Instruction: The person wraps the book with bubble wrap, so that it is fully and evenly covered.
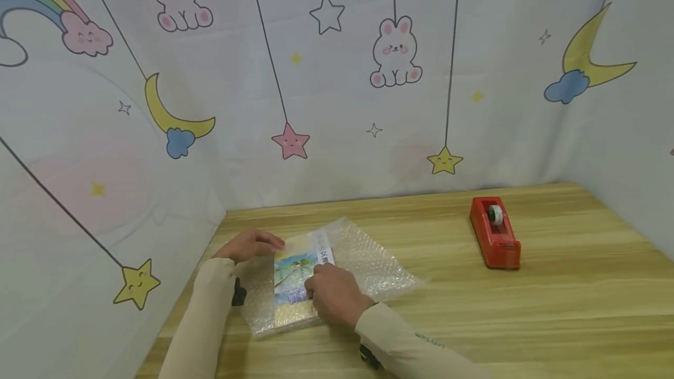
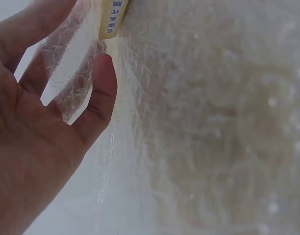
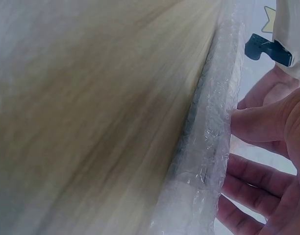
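Observation:
On the wooden table lies a book [image 1: 295,281] with a beach-and-palm picture on its cover, on and partly under clear bubble wrap [image 1: 376,259]. My left hand [image 1: 254,244] is at the book's upper left corner. In the left wrist view its fingers are spread beside a loose wrap flap [image 2: 66,63], near the book's pale yellow edge [image 2: 111,19]. My right hand [image 1: 337,294] rests over the book's right side. The right wrist view has its thumb and fingers [image 3: 258,186] touching the wrap's surface, extended and apart. The book's lower right part is hidden by that hand.
A red tape dispenser [image 1: 495,235] with a small roll stands on the table at the back right. Behind the table hangs a white cloth [image 1: 347,98] printed with rabbits, stars and moons, and similar cloth covers both sides.

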Action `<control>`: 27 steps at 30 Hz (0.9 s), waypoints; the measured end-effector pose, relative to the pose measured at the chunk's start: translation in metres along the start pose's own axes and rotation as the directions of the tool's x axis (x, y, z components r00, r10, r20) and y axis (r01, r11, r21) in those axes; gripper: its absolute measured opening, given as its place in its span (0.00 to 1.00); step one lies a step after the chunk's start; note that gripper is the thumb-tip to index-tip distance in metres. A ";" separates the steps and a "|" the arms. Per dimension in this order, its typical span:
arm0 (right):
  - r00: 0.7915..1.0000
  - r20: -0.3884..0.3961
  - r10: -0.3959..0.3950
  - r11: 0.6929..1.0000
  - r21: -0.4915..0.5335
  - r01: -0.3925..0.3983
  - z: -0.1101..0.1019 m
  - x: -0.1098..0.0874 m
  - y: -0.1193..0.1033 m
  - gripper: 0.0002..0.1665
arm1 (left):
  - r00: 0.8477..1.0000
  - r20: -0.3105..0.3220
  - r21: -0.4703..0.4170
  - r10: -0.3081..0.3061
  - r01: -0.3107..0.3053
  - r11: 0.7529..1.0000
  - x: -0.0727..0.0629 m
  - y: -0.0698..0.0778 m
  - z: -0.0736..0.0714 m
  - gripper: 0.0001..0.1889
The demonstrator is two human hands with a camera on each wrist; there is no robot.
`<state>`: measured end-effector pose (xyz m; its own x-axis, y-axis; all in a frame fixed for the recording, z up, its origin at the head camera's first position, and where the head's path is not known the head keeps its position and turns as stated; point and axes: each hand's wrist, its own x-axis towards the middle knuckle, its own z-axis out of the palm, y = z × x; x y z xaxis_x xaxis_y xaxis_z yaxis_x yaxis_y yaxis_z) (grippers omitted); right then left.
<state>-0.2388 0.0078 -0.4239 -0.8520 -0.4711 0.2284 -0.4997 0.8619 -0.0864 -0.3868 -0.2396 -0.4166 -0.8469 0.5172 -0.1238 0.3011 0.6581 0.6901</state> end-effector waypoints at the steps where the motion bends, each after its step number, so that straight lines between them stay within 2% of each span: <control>1: 1.000 0.001 0.003 1.000 0.003 -0.003 0.000 0.000 0.000 0.11 | 1.000 0.002 0.001 0.001 -0.001 1.000 0.000 0.001 0.000 0.11; 8: 1.000 0.025 0.009 1.000 -0.001 -0.008 -0.001 0.000 0.001 0.11 | 0.996 0.024 0.062 0.091 -0.092 0.994 -0.003 0.006 0.002 0.10; 17: 1.000 0.014 0.008 1.000 -0.006 -0.008 0.001 0.002 0.003 0.07 | 0.994 0.041 0.090 0.097 -0.100 0.991 -0.002 0.002 0.004 0.07; 22: 0.999 0.008 0.034 0.999 0.023 -0.034 0.001 0.001 0.005 0.17 | 0.992 0.052 0.119 0.115 -0.121 0.986 -0.003 0.002 0.004 0.06; 27: 0.996 0.055 0.068 0.995 0.072 -0.072 0.001 0.002 0.006 0.29 | 0.989 0.050 0.143 0.136 -0.142 0.980 -0.003 0.005 0.006 0.06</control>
<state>-0.2436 0.0114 -0.4251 -0.8913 -0.4210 0.1683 -0.4471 0.8779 -0.1718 -0.3800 -0.2351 -0.4172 -0.7749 0.6288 -0.0647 0.4776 0.6495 0.5917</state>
